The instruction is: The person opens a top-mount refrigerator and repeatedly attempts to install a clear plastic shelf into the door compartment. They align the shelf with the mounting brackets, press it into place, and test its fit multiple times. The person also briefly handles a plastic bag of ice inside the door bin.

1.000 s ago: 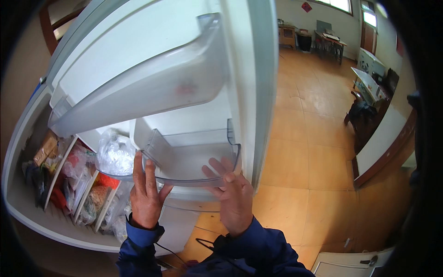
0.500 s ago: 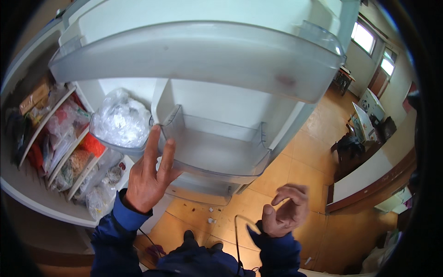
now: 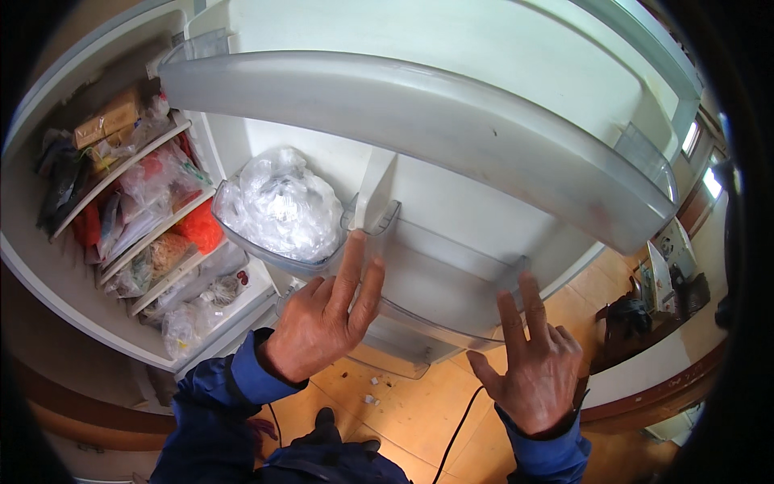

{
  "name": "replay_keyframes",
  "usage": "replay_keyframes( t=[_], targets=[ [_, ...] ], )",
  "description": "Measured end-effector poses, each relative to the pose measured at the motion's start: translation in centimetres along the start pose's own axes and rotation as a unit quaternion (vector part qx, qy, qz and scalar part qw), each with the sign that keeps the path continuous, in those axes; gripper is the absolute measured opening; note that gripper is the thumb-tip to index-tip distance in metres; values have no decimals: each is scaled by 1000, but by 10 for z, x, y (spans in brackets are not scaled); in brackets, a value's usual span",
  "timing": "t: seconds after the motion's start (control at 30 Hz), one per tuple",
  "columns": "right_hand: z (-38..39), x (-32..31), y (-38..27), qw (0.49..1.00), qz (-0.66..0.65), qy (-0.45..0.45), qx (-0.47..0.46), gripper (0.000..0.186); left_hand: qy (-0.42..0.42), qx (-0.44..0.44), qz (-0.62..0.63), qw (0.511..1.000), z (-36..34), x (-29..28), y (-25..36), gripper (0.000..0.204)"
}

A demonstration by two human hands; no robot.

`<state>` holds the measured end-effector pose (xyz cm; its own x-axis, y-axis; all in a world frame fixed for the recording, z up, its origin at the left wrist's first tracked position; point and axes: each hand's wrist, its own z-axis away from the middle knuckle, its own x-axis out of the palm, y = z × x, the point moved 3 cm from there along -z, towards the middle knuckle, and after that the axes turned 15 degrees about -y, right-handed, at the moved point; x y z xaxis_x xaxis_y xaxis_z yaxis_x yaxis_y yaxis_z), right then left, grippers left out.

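A refrigerator door with clear plastic bins stands open in front of me. My left hand [image 3: 318,327] has its index and middle fingers stretched out, the index tip at the front corner of the lower right door bin [image 3: 435,278], beside the white divider [image 3: 376,189]. Its thumb is hidden. The fingers of my right hand [image 3: 536,363] are spread close to that bin's right end; whether they touch it I cannot tell. Nothing shows inside this bin. The lower left bin [image 3: 270,256] beside it holds a crumpled clear plastic bag [image 3: 284,206].
Bagged items fill the fridge shelves [image 3: 153,242] at left. A long bin [image 3: 419,113] crosses the upper door. White scraps [image 3: 370,399] lie on the tiled floor [image 3: 411,415] below. A black cable [image 3: 455,436] hangs between my arms. A wall [image 3: 645,367] stands at right.
The view has shifted, and the door now sits further right. My right hand has risen from beside the door to the lower right bin, its curled fingers now spread. My left hand stays by the divider.
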<state>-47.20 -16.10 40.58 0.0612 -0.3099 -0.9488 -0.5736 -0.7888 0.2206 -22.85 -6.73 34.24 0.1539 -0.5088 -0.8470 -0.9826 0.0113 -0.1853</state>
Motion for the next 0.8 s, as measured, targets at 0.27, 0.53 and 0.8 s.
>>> replay_keyframes(
  t=[0.27, 0.53, 0.8],
  targets=[
    [-13, 10, 7, 995, -89, 34, -6, 54, -5, 10, -33, 999, -6, 3, -2, 68],
    [-17, 16, 6, 991, -128, 44, 23, 34, 55, 32, 6, 998, -6, 13, -7, 61],
    [-20, 28, -9, 994, 23, 72, 74, 40, 122, 58, 130, 982, -2, 22, -12, 56]
  ],
)
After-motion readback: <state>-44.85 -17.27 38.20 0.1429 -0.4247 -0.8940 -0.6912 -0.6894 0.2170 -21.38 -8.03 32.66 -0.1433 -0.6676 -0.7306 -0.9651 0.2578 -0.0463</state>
